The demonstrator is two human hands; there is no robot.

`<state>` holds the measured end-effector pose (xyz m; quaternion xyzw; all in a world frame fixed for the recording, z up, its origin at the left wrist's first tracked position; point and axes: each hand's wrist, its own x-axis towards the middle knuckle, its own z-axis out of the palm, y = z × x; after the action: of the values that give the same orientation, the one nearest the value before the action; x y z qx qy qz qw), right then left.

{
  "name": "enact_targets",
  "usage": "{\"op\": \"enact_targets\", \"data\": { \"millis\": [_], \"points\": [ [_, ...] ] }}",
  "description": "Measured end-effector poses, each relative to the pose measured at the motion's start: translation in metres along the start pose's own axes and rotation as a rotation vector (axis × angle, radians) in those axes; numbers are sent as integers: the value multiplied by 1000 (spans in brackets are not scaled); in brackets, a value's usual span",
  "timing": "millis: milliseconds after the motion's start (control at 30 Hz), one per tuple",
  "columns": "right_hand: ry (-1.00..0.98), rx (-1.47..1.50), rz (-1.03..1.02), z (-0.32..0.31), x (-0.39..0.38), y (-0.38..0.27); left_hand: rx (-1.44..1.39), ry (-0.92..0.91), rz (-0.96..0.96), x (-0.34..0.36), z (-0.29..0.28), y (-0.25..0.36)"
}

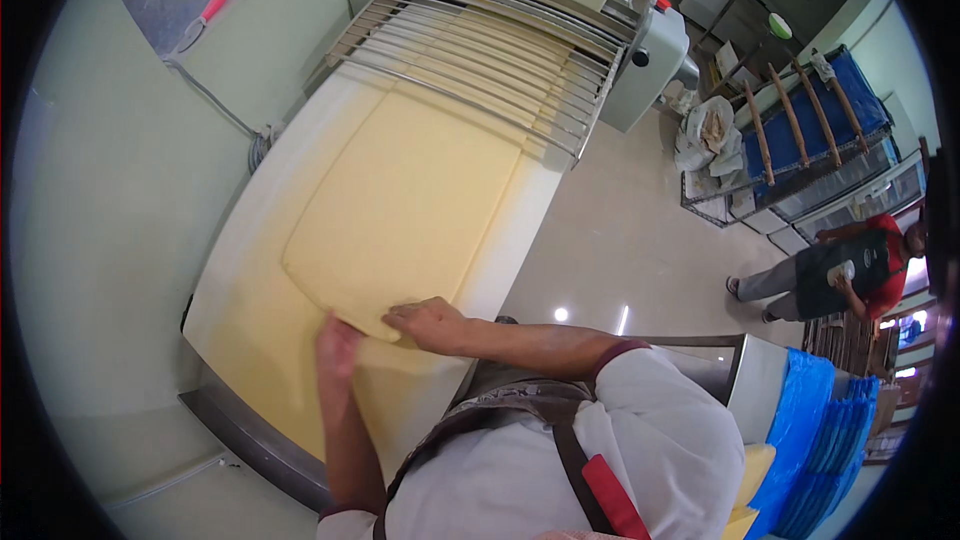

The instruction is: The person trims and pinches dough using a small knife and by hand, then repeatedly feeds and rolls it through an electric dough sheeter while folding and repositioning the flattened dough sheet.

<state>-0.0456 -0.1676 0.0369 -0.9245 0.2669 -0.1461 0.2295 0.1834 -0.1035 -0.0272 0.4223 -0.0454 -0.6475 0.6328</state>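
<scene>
A wide, pale yellow sheet of dough lies on the light, yellow-dusted belt of a dough sheeter. Its far part runs beneath a metal bar guard. At the near edge, my left hand is closed on the dough's rim, slightly blurred, its fingertips partly hidden. Just to the right, my right hand has its fingers curled and pinched at the near corner of the same sheet. Between both hands the edge looks slightly raised.
A grey machine housing with a red button stands beyond the guard. A pale wall borders the belt's left side. Rolling pins rest on a rack at the right. A person in a dark apron stands farther right, near blue plastic sheets.
</scene>
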Motion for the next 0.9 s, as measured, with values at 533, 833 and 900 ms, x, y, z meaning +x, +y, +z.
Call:
{"op": "enact_targets", "data": {
  "millis": [533,833,900],
  "points": [
    [-16,901,-7,-62,22,-26,1080,361,472,-66,7,238],
    [320,1095,-22,-162,32,112,1304,443,564,33,261,243],
    [312,1093,112,-181,32,150,1232,369,577,88,287,226]
  ]
}}
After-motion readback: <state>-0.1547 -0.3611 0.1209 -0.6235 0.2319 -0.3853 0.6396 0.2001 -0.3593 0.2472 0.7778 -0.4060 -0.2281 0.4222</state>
